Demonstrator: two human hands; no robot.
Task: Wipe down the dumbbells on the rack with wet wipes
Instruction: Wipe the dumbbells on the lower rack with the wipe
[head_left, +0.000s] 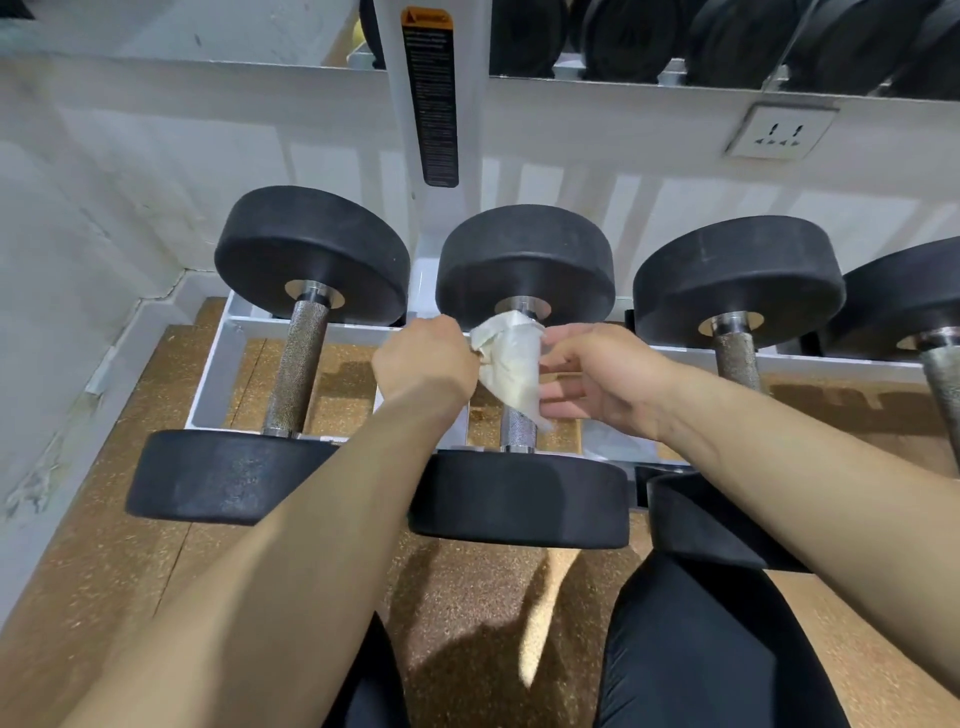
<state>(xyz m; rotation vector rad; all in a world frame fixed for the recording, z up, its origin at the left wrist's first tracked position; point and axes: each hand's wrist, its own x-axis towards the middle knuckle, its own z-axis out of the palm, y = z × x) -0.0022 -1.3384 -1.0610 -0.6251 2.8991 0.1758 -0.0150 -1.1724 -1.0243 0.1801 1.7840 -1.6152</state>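
1. Middle dumbbell (524, 265) lies on the lower tier of the white rack (218, 374). Handle runs 12 to 6 o'clock, w/ 1 black head at each end.
2. Wet wipe (511, 358): off-white, crumpled, draped over the far half of that handle, just below the 12 o'clock head. Near part of the knurled handle is bare.
3. L hand (423, 358), at the wipe's 9 o'clock: back of hand up, fingers curled, gripping the wipe's L edge. Fingertips hidden.
4. R hand (597, 382), at the wipe's 3 o'clock: thumb above, fingers below, pinching the wipe's R edge.
5. Both hands sit between the 2 heads.
6. L dumbbell (311, 249) at 9 o'clock and R dumbbell (737, 270) at 3 o'clock lie the same way, apart from the wipe.
7. Upper-tier dumbbells (727, 36) at 12 o'clock are cut off by the frame.
8. Rack upright carries a black warning label (431, 98) w/ orange top; wall socket (782, 132) is at 1 o'clock.
9. Speckled tan floor (467, 597) shows beneath the rack.
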